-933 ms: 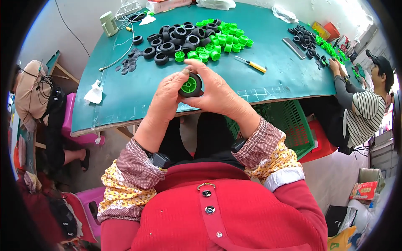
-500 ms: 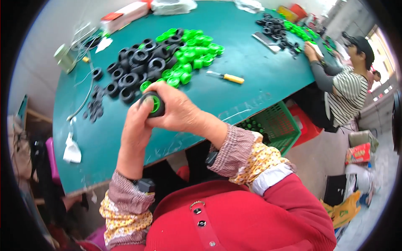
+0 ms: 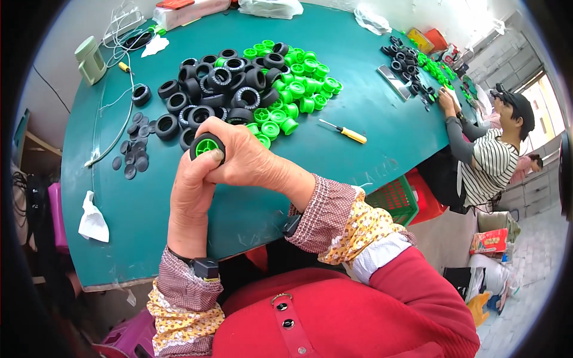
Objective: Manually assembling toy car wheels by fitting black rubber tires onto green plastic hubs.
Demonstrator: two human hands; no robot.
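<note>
Both my hands are closed around one small toy wheel (image 3: 207, 147), a black rubber tyre with a green spoked hub inside it. My left hand (image 3: 194, 179) grips it from below and the left, a thumb pressing by the hub. From the right, my right hand (image 3: 242, 155) wraps over the tyre, its fingers mostly hidden behind. Just beyond my hands lies a heap of loose black tyres (image 3: 218, 80). Green wheel hubs (image 3: 296, 89) are piled against the heap's right side. Small flat black discs (image 3: 136, 146) are scattered left of my hands.
A screwdriver with a yellow handle (image 3: 352, 135) lies right of the hubs. White tissue (image 3: 94, 221) and a cable (image 3: 122, 134) are on the left. A green cup (image 3: 89, 59) stands far left. At right, a co-worker (image 3: 486, 143) sits near more parts; a green crate (image 3: 394, 201) stands below the edge.
The view has shifted slightly and sharpened. My hands still clasp the wheel, now turned so that its green hub faces more toward me.
</note>
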